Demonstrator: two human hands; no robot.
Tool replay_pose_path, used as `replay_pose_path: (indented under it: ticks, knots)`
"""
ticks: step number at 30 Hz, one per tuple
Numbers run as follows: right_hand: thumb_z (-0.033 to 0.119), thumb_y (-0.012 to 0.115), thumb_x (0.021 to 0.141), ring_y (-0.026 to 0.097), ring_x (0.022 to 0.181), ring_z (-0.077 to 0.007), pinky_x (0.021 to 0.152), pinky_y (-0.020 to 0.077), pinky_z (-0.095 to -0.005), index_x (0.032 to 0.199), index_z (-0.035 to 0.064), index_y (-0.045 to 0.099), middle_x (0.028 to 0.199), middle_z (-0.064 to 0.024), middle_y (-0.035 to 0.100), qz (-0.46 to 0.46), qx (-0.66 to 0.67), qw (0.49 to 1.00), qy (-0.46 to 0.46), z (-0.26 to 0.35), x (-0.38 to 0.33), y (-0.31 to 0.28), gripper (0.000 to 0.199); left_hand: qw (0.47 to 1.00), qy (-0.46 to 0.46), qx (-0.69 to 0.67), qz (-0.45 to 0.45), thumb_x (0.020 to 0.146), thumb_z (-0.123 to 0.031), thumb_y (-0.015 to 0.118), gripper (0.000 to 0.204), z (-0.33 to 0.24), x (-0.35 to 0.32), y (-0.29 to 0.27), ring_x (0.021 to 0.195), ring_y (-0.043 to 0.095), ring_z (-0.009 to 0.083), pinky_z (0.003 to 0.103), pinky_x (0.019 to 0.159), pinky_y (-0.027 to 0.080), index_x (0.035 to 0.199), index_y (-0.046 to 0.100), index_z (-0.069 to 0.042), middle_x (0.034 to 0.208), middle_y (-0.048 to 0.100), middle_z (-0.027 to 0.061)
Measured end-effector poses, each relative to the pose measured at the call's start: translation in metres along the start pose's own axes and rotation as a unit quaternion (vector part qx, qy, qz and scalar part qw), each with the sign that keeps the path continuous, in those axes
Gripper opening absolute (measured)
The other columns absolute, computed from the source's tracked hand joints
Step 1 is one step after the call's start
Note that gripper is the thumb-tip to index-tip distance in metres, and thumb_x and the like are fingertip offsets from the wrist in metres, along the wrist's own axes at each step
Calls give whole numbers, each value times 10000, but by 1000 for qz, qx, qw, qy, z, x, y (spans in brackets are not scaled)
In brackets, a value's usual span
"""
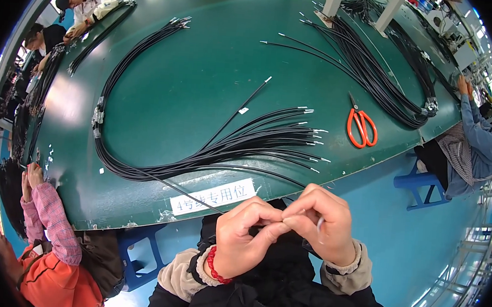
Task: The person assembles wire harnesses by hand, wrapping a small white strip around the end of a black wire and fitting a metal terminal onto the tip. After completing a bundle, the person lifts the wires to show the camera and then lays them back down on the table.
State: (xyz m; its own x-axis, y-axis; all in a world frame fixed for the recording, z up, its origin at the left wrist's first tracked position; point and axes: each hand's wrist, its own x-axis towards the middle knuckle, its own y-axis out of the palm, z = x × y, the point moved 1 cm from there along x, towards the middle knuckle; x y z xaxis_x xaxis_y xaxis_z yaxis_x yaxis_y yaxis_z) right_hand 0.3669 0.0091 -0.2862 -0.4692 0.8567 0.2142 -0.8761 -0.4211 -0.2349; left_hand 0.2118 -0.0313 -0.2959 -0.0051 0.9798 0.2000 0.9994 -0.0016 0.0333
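My left hand point(246, 230) and my right hand point(328, 223) meet in front of the table's near edge, each with thumb and forefinger pinched together. A thin black cable point(189, 196) runs from the bundle to my left hand, which pinches it. Another black cable point(262, 173) from the same bundle reaches behind my right hand. A small whitish piece point(320, 222) shows among the right fingers; its kind is unclear. What sits between the fingertips is too small to make out. The black cable bundle point(211, 158) curves in a U on the table, its white-tipped ends fanned out.
Orange-handled scissors point(350, 125) lie right of the bundle on the green table point(206, 65). A second cable bundle point(371, 76) lies at the far right, near metal posts point(332, 2). A white label point(214, 197) is stuck near the edge. Co-workers sit left and right, with blue stools point(420, 185).
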Motion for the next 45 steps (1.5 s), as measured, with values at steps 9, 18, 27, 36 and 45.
replay_pose_path:
  ticks: [9, 18, 27, 36, 45]
  knots:
    - [289, 823, 612, 485, 740, -163, 594, 440, -269, 1355, 75, 314, 868, -73, 464, -6, -95, 994, 47, -8, 3, -19, 926, 1000, -16, 1, -15, 712, 74, 674, 208, 9, 10, 17, 670, 517, 86, 200, 587, 420, 899, 591, 35, 773, 532, 44]
    - [220, 803, 615, 527, 811, -214, 666, 466, -309, 1327, 78, 378, 930, -98, 469, 6, -143, 990, 5, -14, -5, -18, 841, 998, -18, 63, 0, 688, 64, 697, 204, 20, 12, 26, 681, 523, 99, 211, 601, 414, 873, 622, 25, 798, 568, 64]
    - [93, 774, 635, 553, 692, -146, 567, 441, -249, 971, 39, 666, 810, -55, 581, -21, -81, 995, -59, -23, -16, -35, 357, 998, 0, 56, -2, 705, 58, 696, 145, 23, 9, 28, 633, 543, 102, 210, 544, 423, 830, 640, 14, 762, 584, 68]
    - [74, 777, 645, 529, 611, -115, 518, 391, -227, 739, 27, 665, 707, -49, 578, -114, 24, 993, 16, -22, -24, -37, 153, 999, 0, 40, 28, 736, 80, 655, 165, 18, 15, 29, 640, 592, 124, 207, 534, 477, 892, 634, 31, 811, 589, 96]
    - [92, 840, 563, 490, 576, -109, 500, 351, -233, 670, 37, 614, 694, -49, 551, -106, 71, 992, -20, -28, -23, -36, 256, 995, 50, 80, 26, 753, 121, 618, 171, 6, 17, 32, 669, 622, 151, 205, 519, 495, 910, 618, 53, 863, 579, 124]
